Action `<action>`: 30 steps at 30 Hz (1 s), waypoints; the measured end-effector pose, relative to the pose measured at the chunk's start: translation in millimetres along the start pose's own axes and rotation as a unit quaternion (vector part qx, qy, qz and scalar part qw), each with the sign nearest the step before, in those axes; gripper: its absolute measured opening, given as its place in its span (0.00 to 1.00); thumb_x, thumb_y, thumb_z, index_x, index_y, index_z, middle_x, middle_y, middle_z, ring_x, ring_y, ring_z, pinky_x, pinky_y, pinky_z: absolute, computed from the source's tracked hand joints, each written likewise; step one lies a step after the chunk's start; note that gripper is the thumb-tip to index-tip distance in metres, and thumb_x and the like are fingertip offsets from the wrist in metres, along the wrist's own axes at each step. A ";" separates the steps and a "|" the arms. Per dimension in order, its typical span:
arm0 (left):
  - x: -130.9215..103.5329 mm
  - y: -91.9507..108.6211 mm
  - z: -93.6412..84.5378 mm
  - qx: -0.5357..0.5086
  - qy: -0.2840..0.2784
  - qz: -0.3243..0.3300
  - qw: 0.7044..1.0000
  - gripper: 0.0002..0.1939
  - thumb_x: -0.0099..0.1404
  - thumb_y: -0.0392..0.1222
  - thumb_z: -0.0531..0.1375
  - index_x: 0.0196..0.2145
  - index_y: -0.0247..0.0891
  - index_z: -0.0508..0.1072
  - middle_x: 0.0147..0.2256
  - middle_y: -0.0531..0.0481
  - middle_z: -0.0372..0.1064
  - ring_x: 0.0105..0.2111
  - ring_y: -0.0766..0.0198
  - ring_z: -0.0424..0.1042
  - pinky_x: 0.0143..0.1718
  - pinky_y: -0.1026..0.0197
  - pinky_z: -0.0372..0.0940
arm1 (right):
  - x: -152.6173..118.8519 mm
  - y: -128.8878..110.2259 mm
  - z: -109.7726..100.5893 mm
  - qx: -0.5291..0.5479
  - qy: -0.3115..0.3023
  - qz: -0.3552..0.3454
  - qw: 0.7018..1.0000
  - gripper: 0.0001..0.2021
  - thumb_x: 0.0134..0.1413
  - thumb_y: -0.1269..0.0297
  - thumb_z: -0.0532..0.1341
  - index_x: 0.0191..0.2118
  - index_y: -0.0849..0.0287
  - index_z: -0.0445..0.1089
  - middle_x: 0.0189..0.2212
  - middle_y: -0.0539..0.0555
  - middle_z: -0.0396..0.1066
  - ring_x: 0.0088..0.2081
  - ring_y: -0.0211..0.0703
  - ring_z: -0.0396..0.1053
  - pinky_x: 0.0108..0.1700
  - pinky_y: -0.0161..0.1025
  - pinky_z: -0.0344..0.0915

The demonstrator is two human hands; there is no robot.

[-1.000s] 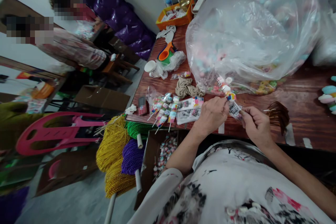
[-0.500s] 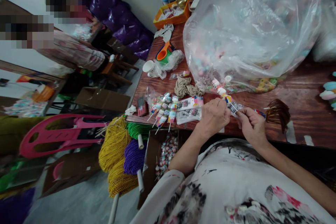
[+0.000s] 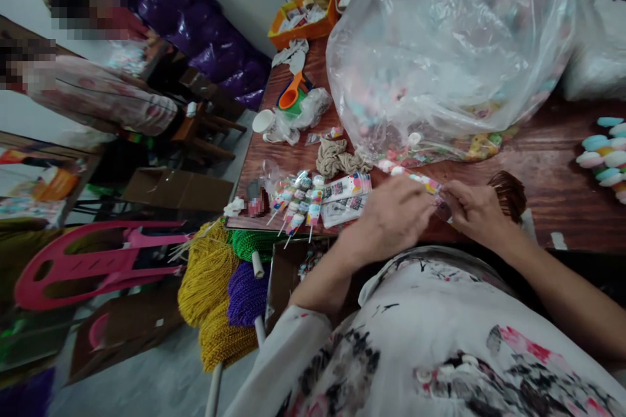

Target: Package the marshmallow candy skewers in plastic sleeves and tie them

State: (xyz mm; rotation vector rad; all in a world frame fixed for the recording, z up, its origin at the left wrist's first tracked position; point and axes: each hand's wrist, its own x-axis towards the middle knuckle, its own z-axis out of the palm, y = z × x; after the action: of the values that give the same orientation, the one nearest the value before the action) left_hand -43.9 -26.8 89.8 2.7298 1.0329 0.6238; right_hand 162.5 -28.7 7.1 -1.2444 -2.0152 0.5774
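Note:
A marshmallow skewer in a printed clear wrapper lies slantwise between my hands, its far end near the big plastic bag. My left hand is slightly smeared by motion, its fingers closed at the near side of the wrapper. With thumb and fingers pinched, my right hand grips the wrapper's lower end. Left of my hands, several wrapped marshmallow skewers lie in a pile with their sticks toward the table edge. Flat printed wrappers are stacked beside them. A bundle of brown twist ties sits just beyond my right hand.
A large clear bag of marshmallows fills the table's back. Around it are a crumpled beige cloth, an orange basket and loose marshmallows. Below stand a cardboard box, coloured cord bundles and a pink chair. Other people work at left.
The view has shifted slightly, so the table things sit further left. My left hand has turned and its fingers reach further over the wrapper. My right hand still pinches its lower end.

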 end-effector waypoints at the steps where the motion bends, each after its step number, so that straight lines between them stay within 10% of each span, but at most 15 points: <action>1: 5.1 -8.5 -11.3 -0.004 -0.008 -0.007 1.000 0.10 0.67 0.45 0.58 0.43 0.39 0.73 0.46 0.44 0.73 0.50 0.56 0.70 0.52 0.52 0.65 | 3.0 2.9 -7.5 -0.033 -0.013 -0.029 0.999 0.09 0.59 0.65 0.53 0.33 0.57 0.70 0.23 0.52 0.71 0.23 0.39 0.63 0.28 0.38 0.52; 7: 17.1 -45.3 -7.4 -0.235 -0.185 -0.080 0.951 0.16 0.69 0.50 0.56 0.33 0.37 0.76 0.31 0.48 0.73 0.32 0.63 0.72 0.36 0.61 0.66 | 30.5 3.8 -43.2 -0.096 -0.108 -0.150 0.978 0.08 0.50 0.72 0.55 0.29 0.55 0.71 0.20 0.52 0.69 0.23 0.41 0.61 0.29 0.41 0.51; 12: 1.8 -28.1 35.2 -0.480 -0.040 -0.303 0.822 0.20 0.60 0.58 0.63 0.28 0.35 0.75 0.21 0.54 0.66 0.19 0.71 0.63 0.21 0.67 0.58 | 43.6 -4.8 -44.2 0.074 0.023 -0.065 0.995 0.09 0.55 0.66 0.58 0.41 0.54 0.73 0.33 0.53 0.75 0.32 0.42 0.69 0.35 0.40 0.62; 16: -6.6 -13.8 66.8 -0.552 0.102 -0.383 0.734 0.21 0.56 0.59 0.65 0.29 0.36 0.75 0.22 0.55 0.67 0.19 0.72 0.61 0.21 0.66 0.60 | 24.5 -14.1 -18.5 0.283 0.150 0.133 0.938 0.14 0.53 0.59 0.64 0.45 0.55 0.71 0.34 0.52 0.74 0.31 0.39 0.69 0.33 0.37 0.66; 20: -7.6 -5.8 82.8 -0.468 0.161 -0.326 0.806 0.18 0.63 0.57 0.61 0.28 0.38 0.75 0.26 0.52 0.69 0.25 0.69 0.65 0.29 0.63 0.65 | 1.6 -22.0 8.7 0.319 0.093 0.187 0.924 0.07 0.52 0.59 0.65 0.30 0.58 0.72 0.25 0.49 0.70 0.26 0.36 0.65 0.29 0.36 0.63; 24: -3.7 -0.4 81.4 -0.363 0.157 -0.254 0.883 0.18 0.68 0.55 0.56 0.33 0.39 0.76 0.29 0.49 0.70 0.31 0.65 0.68 0.37 0.60 0.68 | 0.8 -21.6 12.8 0.202 0.140 0.089 0.965 0.05 0.54 0.65 0.62 0.29 0.56 0.73 0.26 0.51 0.69 0.29 0.39 0.66 0.32 0.38 0.62; 30: -5.3 2.8 80.8 -0.541 0.085 -0.280 0.789 0.22 0.66 0.62 0.56 0.43 0.42 0.75 0.30 0.50 0.70 0.34 0.65 0.71 0.39 0.60 0.70 | 10.1 -20.8 9.6 0.233 0.162 0.066 0.957 0.02 0.53 0.66 0.65 0.32 0.54 0.76 0.26 0.51 0.70 0.30 0.39 0.68 0.33 0.38 0.63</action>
State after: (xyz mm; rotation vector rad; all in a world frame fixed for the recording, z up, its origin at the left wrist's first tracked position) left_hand -10.7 -32.3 16.1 1.3122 0.9833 0.9478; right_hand 140.0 -29.0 18.1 -1.1004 -1.4258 0.7993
